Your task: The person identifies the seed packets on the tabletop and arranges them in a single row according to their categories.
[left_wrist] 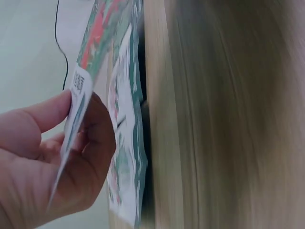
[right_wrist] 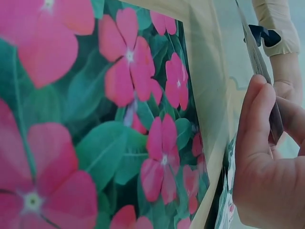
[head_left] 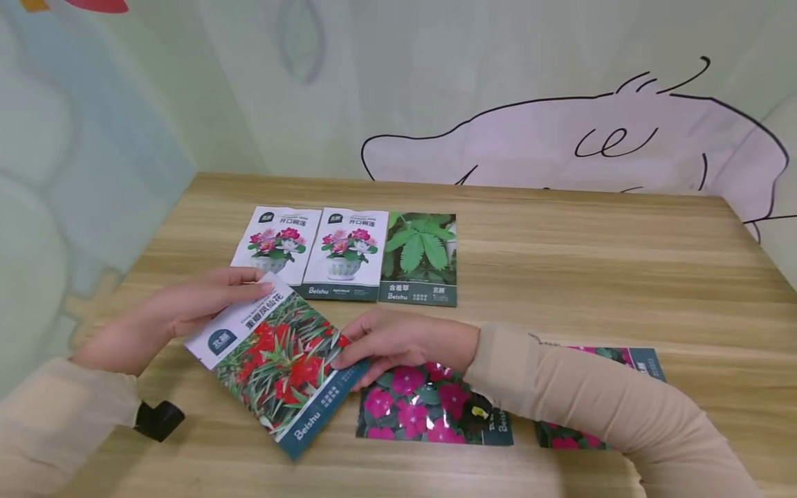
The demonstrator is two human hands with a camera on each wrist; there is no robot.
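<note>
Between both hands is a seed packet with red flowers (head_left: pixel 283 360), tilted above the table's near left part. My left hand (head_left: pixel 208 297) pinches its white top corner, thumb on the printed face and fingers behind, as the left wrist view also shows. At the packet's dark lower end, my right hand (head_left: pixel 405 342) grips the edge between thumb and fingers. Under the right wrist lies a packet with pink flowers (head_left: pixel 411 411), partly hidden by the hand and sleeve. In the right wrist view that pink-flower packet (right_wrist: pixel 128 143) fills the left side.
Behind the hands, two white bowl-lotus packets (head_left: pixel 274 238) and a green leaf packet (head_left: pixel 423 256) lie in a row on the wooden table (head_left: pixel 560 263). Another pink-flower packet (head_left: pixel 569 439) lies at right, mostly under the right sleeve. A wall with drawings (head_left: pixel 498 83) borders the table's back.
</note>
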